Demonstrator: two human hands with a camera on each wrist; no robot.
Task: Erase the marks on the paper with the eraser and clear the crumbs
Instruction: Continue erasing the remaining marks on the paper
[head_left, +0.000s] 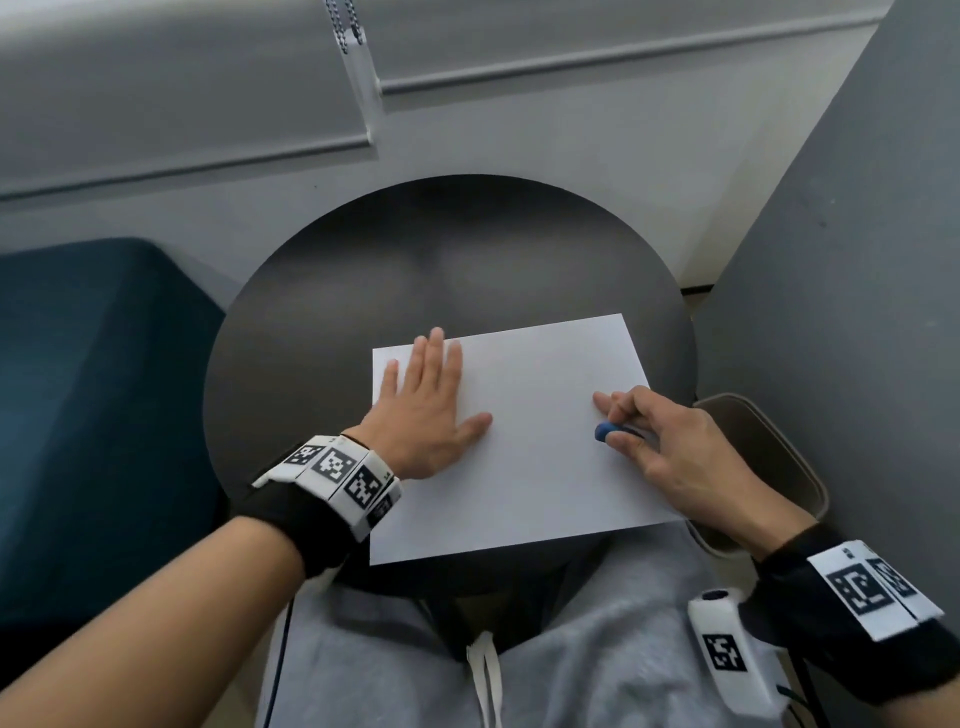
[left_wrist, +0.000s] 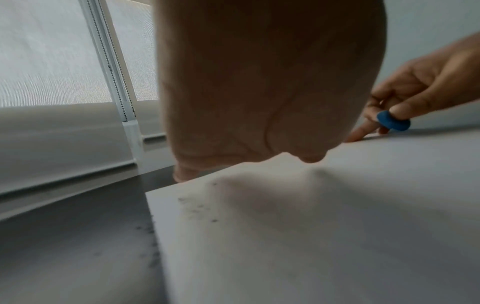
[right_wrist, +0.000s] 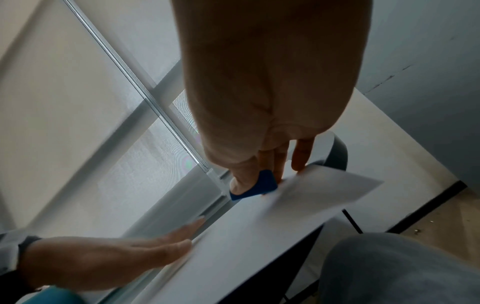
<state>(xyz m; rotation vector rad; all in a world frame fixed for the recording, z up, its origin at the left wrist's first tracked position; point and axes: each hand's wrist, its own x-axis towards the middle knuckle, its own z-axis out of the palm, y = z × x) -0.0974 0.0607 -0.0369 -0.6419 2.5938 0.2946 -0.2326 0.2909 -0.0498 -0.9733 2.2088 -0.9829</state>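
A white sheet of paper (head_left: 524, 436) lies on a round dark table (head_left: 322, 291). My left hand (head_left: 431, 405) lies flat with straight fingers on the sheet's left part. My right hand (head_left: 660, 441) pinches a blue eraser (head_left: 607, 431) between thumb and fingers, over the sheet's right side, with the index fingertip touching the paper. The left wrist view shows the eraser (left_wrist: 393, 121) just above the paper (left_wrist: 337, 216), and dark crumbs (left_wrist: 197, 207) near the sheet's left edge and on the table (left_wrist: 78, 246) beside it. In the right wrist view the eraser (right_wrist: 259, 185) sits at the paper's (right_wrist: 259, 226) far part.
A teal seat (head_left: 98, 415) stands left of the table. A grey wall panel (head_left: 857, 312) rises on the right, with a chair edge (head_left: 769, 447) below it. Window blinds with a bead chain (head_left: 343, 26) hang behind. My grey-trousered lap (head_left: 519, 665) is under the table's near edge.
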